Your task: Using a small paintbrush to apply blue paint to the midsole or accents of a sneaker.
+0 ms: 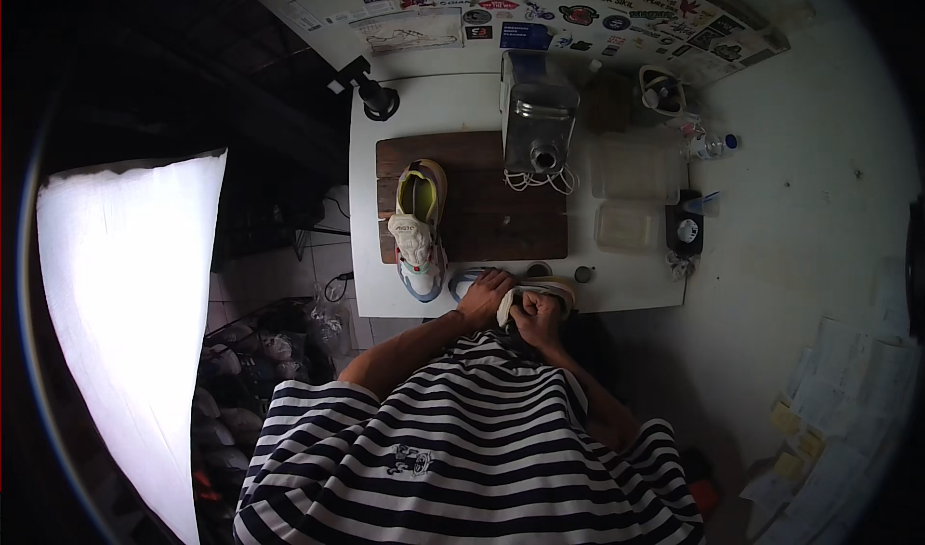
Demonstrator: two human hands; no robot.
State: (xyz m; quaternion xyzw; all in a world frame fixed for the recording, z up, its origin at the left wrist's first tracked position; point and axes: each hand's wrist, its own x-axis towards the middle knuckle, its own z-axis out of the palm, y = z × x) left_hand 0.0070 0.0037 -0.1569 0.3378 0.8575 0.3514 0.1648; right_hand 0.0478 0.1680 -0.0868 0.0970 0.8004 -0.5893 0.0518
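Reading the white surface (374, 227) like a clock, with 6 at the person's belly: both hands are down at 6 o'clock on a multicoloured sneaker (465, 281), right at the near edge. The left hand (489, 292) is clamped over its 10 o'clock end, fingers wrapped on top. The right hand (538, 316) is balled up at the shoe's opening, next to a pale flap; honestly can't tell if anything's pinched in there.

A matching sneaker (419, 237) sits between 8 and 9 o'clock, toe pointing to 6 and hanging past the near edge of a dark wooden board (491, 222). At 12 there's a metal can (541, 111) with a white cord (540, 181) bunched by its near end. Clear plastic tubs (634, 167) are around 3, a black stand (378, 102) at 10, and a small round jar (584, 274) around 5, just off the sneaker.
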